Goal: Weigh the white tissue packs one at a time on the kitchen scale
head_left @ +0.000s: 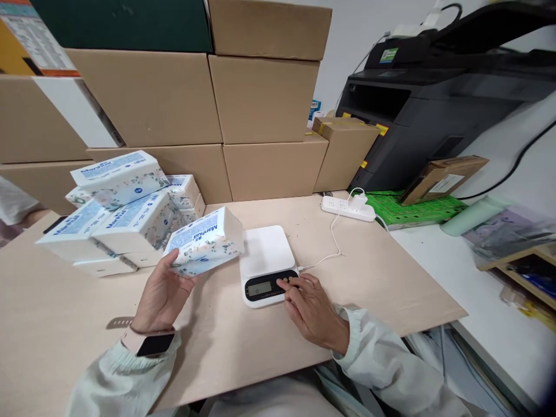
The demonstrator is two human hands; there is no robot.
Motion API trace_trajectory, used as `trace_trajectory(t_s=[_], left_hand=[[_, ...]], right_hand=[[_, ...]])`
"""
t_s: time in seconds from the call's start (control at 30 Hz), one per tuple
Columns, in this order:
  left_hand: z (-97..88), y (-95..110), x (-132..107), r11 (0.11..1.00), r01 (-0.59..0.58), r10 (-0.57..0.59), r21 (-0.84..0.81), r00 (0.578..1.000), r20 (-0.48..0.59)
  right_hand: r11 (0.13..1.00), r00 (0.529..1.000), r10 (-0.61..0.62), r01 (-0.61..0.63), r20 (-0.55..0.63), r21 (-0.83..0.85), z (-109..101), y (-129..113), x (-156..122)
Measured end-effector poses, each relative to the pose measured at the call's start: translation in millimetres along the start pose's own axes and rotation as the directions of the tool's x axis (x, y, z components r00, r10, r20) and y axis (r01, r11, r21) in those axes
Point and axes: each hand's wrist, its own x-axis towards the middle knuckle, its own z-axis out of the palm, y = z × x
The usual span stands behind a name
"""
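My left hand (167,292) grips a pack of tissues (206,240) by its near left end, tilted and held up beside the scale. The pack is white with a floral print and blue "Manhua" lettering. A white digital scale (266,252) lies on the table, its platform bare and its display reading 0. On the scale's black button panel rests a fingertip of my right hand (310,307), which holds nothing, with its fingers apart. To the left, more tissue packs (134,223) are piled up, with one lying askew on top (121,176).
Cardboard boxes (264,104) are stacked along the table's back edge. A white power strip (347,207) sits behind the scale, with a white cable (332,243) running to it. A large black printer (434,110) stands back right, above a green mat (391,208).
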Motion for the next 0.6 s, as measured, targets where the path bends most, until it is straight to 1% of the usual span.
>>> trace_trajectory(t_s=[0.1, 0.17, 0.27, 0.33, 0.4, 0.53, 0.6], left_hand=[[-3.1, -1, 0, 1.000, -0.010, 0.010, 0.002, 1.000, 0.011], [-5.4, -1, 0, 1.000, -0.010, 0.010, -0.004, 1.000, 0.014], [-7.3, -1, 0, 1.000, -0.004, 0.004, -0.014, 1.000, 0.019], [-7.1, -2, 0, 1.000, -0.005, 0.005, -0.012, 1.000, 0.024], [-6.0, -2, 0, 1.000, -0.002, 0.003, -0.004, 1.000, 0.020], [-2.8, -2, 0, 1.000, 0.005, -0.005, 0.016, 1.000, 0.001], [-2.2, -2, 0, 1.000, 0.007, -0.006, 0.014, 1.000, -0.008]], right_hand=[[0.999, 1.000, 0.015, -0.015, -0.006, 0.034, 0, 2, -3], [0.998, 0.998, 0.039, -0.036, -0.050, 0.053, -1, 7, -7], [0.995, 0.988, 0.101, -0.098, -0.120, 0.028, -5, 15, -13], [0.993, 0.986, 0.115, -0.117, -0.117, -0.007, -7, 17, -16], [0.994, 0.993, 0.077, -0.083, -0.088, -0.068, -7, 17, -16], [0.963, 0.996, -0.094, 0.087, -0.012, -0.255, -6, 12, -11], [0.950, 0.991, -0.132, 0.127, 0.003, -0.286, -6, 11, -7]])
